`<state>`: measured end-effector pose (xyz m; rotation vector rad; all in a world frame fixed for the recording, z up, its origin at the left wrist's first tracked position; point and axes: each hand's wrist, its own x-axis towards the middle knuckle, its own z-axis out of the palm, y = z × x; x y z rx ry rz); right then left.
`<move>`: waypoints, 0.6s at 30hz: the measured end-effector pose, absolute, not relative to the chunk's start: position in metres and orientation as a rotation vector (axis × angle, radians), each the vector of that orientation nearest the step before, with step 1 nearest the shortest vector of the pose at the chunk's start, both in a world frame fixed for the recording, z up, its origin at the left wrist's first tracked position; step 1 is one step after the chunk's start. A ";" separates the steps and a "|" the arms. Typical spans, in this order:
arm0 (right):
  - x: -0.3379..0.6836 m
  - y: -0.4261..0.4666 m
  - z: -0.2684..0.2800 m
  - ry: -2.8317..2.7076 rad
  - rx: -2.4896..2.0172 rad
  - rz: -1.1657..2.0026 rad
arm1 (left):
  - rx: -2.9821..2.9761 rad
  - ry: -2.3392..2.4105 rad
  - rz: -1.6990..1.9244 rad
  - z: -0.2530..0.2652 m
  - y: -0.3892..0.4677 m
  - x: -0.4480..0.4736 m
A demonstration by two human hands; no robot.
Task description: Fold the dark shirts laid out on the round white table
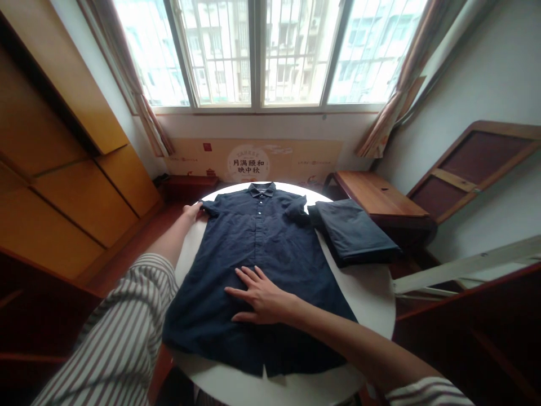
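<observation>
A dark navy short-sleeved button-up shirt lies spread front side up, its collar at the far edge of a round white table. My right hand rests flat on the lower front of the shirt, fingers spread. At the far left, my left hand is closed at the end of the shirt's left-hand sleeve; its fingers are partly hidden there. The opposite sleeve lies bent beside the shirt body. To the right sits a folded dark garment on the table.
Behind the table stand a low wooden cabinet and a printed banner below the barred window. Yellow cupboards line the left side. A wooden framed panel leans against the right wall.
</observation>
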<state>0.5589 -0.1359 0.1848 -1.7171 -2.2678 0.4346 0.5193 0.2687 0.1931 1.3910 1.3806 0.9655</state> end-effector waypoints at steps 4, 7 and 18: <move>0.555 -0.141 0.182 -2.262 -1.688 0.446 | 1.411 1.406 1.029 0.189 0.280 0.514; 0.548 -0.145 0.184 -2.267 -1.654 0.462 | 1.453 1.471 1.088 0.194 0.289 0.501; 0.517 -0.151 0.187 -2.291 -1.580 0.518 | 2.043 1.567 1.066 0.195 0.268 0.467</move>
